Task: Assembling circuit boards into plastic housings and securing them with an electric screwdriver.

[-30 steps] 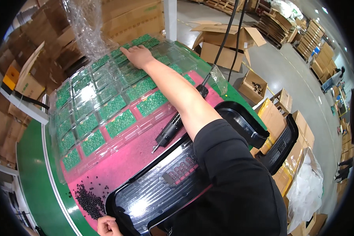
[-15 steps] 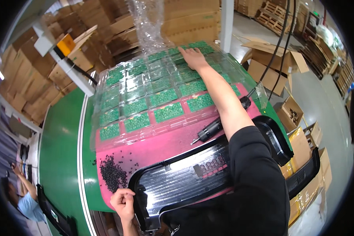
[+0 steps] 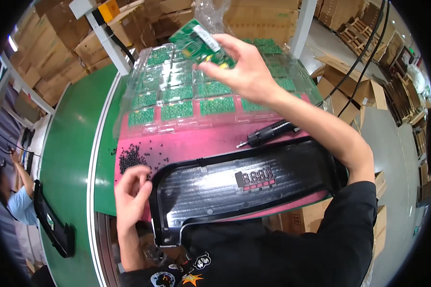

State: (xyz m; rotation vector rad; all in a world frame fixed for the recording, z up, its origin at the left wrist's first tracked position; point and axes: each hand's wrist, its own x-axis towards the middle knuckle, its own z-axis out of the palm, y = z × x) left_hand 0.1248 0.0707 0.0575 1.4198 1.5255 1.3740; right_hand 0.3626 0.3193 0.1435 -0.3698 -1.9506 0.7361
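Note:
A green circuit board [image 3: 189, 42] with a white strip is gripped along its edge by my right hand [image 3: 254, 71], raised over the clear plastic tray [image 3: 165, 128] of similar boards. Beside the left end of a long black plastic housing [image 3: 215, 191], my left hand [image 3: 131, 196] is curled with thumb and fingers together; whatever they may hold is hidden. A heap of small black screws [image 3: 130, 159] lies just beyond that hand on the pink mat [image 3: 191, 143]. Between housing and tray rests a black electric screwdriver [image 3: 268, 134], its bit pointing left.
A white post [image 3: 105, 40] rises at the green bench's [image 3: 76, 129] far side. Another person [image 3: 21, 201] works at the left near a second black housing [image 3: 52, 220]. Cardboard boxes [image 3: 352, 91] stand right; dark cables [image 3: 361, 62] hang there.
My right hand has come up from the tray's far side with a circuit board. My left hand has shifted slightly left and up, nearer the screws. The view has tilted.

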